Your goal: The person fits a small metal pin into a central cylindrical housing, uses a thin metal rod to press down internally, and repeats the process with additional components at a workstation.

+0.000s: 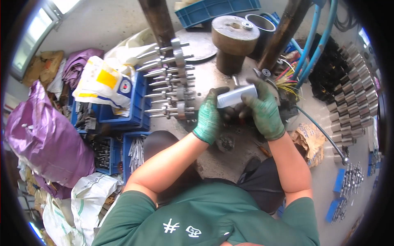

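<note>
Between my two gloved hands lies a smooth silver metal cylinder (237, 96), tilted slightly up to the right. My left hand (210, 115), in a green glove with dark fingertips, grips its left end. Wrapped round the right end are the fingers of my right hand (264, 110), in a matching glove. Beyond the cylinder stands a heavy round steel press block (235, 35) with a small ring (247, 25) on top. Left of my left hand, several metal rods with round collars (174, 88) are lined up in a row. What lies beneath the cylinder is partly hidden by my hands.
Rows of shiny metal cylinders (355, 94) stand at the right. Blue crates (137, 102), a purple sack (49, 139) and white sacks (88, 201) crowd the left. Blue hoses (314, 45) and coloured wires (289, 82) hang by the post. A lever with a knob (324, 133) reaches out at right.
</note>
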{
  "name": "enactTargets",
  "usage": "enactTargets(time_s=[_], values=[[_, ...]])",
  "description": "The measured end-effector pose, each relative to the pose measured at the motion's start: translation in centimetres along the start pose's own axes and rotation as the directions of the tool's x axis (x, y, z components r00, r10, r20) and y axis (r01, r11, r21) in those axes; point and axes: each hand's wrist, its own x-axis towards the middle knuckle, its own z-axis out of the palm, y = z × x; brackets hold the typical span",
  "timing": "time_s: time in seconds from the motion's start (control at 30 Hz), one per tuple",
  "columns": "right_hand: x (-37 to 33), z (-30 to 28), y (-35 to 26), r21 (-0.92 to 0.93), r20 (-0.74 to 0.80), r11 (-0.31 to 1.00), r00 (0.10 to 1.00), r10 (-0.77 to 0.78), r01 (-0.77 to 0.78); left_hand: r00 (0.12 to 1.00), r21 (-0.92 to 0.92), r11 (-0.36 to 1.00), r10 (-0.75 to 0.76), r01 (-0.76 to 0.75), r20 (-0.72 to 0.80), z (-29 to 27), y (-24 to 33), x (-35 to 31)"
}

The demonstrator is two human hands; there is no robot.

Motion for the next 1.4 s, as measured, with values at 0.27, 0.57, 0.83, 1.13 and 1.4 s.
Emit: enactTargets(time_s=[0.27, 0.57, 0.83, 1.13, 1.4], values=[[-1.0, -2.2, 3.9, -0.216, 0.006, 0.969, 0.993, -0.120, 0.118, 0.848, 0.513, 0.695, 0.512, -0.504, 0.138, -0.8, 0.4, -0.4], [-2.7, 2.4, 4.1, -0.214, 0.198, 0.934, 0.949, -0.244, 0.285, 0.759, 0.495, 0.602, 0.615, -0.627, 0.214, -1.1, -0.9, -3.2], [-4.0, -0.6, -1.2, -0.038, 0.242, 0.991, 0.963, -0.119, 0.132, 0.887, 0.275, 0.845, 0.417, -0.458, 0.199, -5.8, 16.2, -9.4], [-2.2, -5.3, -2.9, -0.148, 0.114, 0.969, 0.977, -0.182, 0.198, 0.284, -0.137, 0.276, 0.616, -0.951, -0.735, -24.0, 38.5, -17.4], [3.1, -9.0, 0.1, -0.478, 0.031, 0.754, 0.866, -0.499, 0.451, 0.890, -0.281, 0.882, 0.262, -0.377, -0.373, -17.1, 15.6, -12.2]])
